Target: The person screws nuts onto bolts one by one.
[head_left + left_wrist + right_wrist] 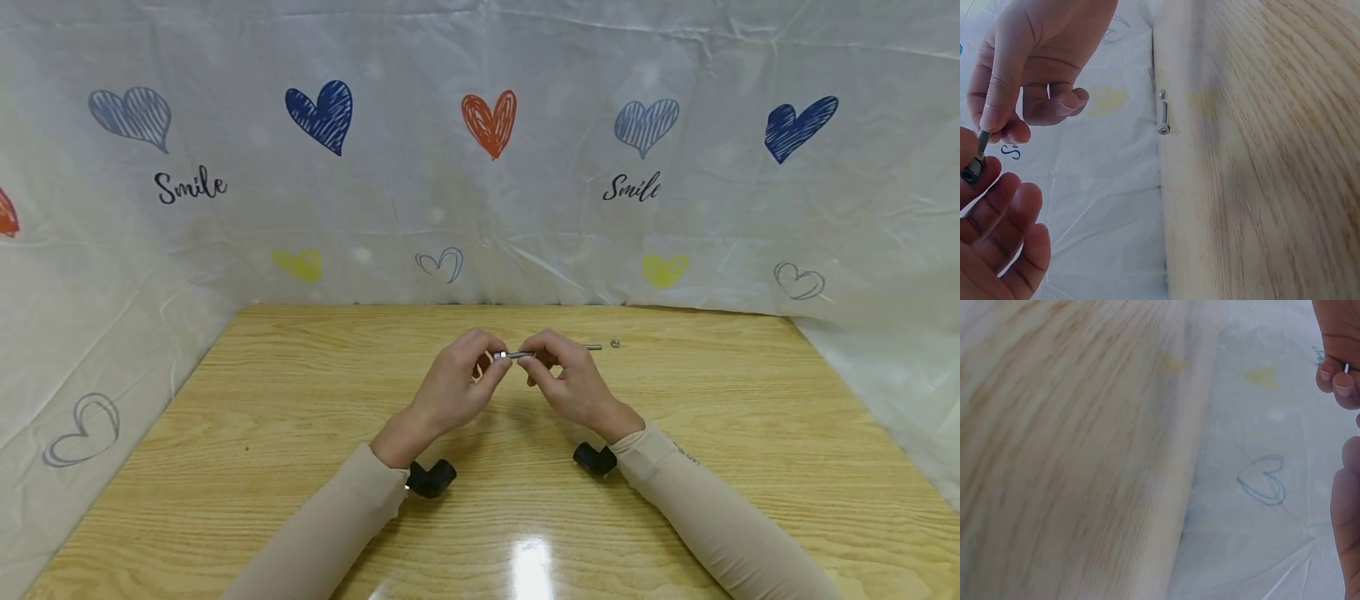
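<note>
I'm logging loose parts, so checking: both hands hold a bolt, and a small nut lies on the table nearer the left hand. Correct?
Not quite: the small nut lies nearer the right hand, not the left hand, as the head view shows. Both do hold a bolt.

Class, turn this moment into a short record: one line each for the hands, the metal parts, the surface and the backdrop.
Left hand: pinches the head end of the held bolt
Right hand: fingers at the threaded end of the same bolt
Loose bolt: lies on the table, partly hidden by the right hand in the head view
Nut: on the table, just past the loose bolt's end
Surface: wood-grain table
Backdrop: pale sheet printed with hearts and "Smile"
</note>
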{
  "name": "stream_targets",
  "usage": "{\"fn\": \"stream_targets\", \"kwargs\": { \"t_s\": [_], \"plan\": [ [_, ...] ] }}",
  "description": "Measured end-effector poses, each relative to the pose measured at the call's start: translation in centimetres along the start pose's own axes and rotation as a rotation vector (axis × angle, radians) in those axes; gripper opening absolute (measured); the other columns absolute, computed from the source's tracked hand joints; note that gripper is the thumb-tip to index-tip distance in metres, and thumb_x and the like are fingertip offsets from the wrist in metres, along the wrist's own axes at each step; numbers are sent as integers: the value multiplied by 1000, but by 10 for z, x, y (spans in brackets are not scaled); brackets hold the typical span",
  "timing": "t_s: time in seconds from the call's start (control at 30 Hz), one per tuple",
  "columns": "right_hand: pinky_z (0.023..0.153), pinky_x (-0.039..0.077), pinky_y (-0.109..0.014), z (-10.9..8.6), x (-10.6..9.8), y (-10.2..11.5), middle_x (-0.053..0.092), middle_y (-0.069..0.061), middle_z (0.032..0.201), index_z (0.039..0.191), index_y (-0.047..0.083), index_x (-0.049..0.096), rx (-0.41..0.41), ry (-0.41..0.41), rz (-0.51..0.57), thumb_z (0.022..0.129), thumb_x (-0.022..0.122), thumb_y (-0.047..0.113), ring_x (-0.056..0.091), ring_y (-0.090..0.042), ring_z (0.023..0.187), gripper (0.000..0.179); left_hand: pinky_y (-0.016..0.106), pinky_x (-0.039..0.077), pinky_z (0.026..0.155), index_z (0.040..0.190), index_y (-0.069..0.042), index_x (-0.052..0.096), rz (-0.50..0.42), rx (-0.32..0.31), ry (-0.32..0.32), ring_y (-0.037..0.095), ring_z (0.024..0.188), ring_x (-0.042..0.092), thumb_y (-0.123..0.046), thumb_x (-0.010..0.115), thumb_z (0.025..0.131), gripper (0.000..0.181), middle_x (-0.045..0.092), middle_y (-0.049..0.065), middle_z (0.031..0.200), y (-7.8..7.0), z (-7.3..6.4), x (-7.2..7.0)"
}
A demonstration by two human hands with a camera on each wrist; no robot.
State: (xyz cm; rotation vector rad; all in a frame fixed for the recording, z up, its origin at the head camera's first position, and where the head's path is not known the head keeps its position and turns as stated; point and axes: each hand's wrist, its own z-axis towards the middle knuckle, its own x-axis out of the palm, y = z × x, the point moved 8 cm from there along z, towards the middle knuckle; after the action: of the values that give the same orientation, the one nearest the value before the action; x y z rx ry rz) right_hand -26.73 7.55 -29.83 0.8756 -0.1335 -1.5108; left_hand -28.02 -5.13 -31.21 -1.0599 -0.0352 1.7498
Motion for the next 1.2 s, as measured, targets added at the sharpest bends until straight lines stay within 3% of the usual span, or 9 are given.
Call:
{"fn": "stream_targets", "kwargs": {
  "t_s": [0.13,0.23,0.37,0.57,0.93,1.2],
  "plan": [
    [51,48,-37,0,0,0,59,-9,80,96,-5,59,1,2,2,89,58,-12,60,-28,59,10,33,49,61,95,-10,65,2,-21,6,9,70,50,-21,54,99,15,58,0,90,1,0,0],
    [51,48,-37,-2,1,-8,59,-8,81,98,-3,59,19,4,6,90,58,-9,60,-28,60,10,31,49,61,101,-8,64,3,-31,14,11,70,51,-23,59,97,16,59,2,93,2,0,1],
    [52,49,-37,-3,2,-9,59,-7,81,98,-2,59,18,0,2,90,59,-9,60,-27,59,11,31,48,61,108,-5,59,1,2,13,14,70,54,-15,68,90,22,59,4,97,0,1,1],
    [51,48,-37,0,0,0,59,-8,80,96,-5,59,-2,-7,1,88,59,-12,60,-27,58,12,33,47,59,99,-5,57,-8,53,4,13,69,54,-3,67,89,15,57,4,91,-3,3,0],
    [52,49,-37,-1,0,-1,59,-8,80,96,-4,59,10,-13,-17,88,59,-11,60,-28,58,11,31,47,62,95,-10,60,8,-32,27,9,71,50,-17,57,97,8,56,0,89,0,1,0],
    [51,49,-37,0,1,1,58,-9,79,96,-5,58,-8,-3,-8,88,59,-12,60,-28,57,11,35,50,62,92,-10,61,17,-41,33,10,70,50,-16,57,97,8,56,0,87,1,1,0]
  ]
}}
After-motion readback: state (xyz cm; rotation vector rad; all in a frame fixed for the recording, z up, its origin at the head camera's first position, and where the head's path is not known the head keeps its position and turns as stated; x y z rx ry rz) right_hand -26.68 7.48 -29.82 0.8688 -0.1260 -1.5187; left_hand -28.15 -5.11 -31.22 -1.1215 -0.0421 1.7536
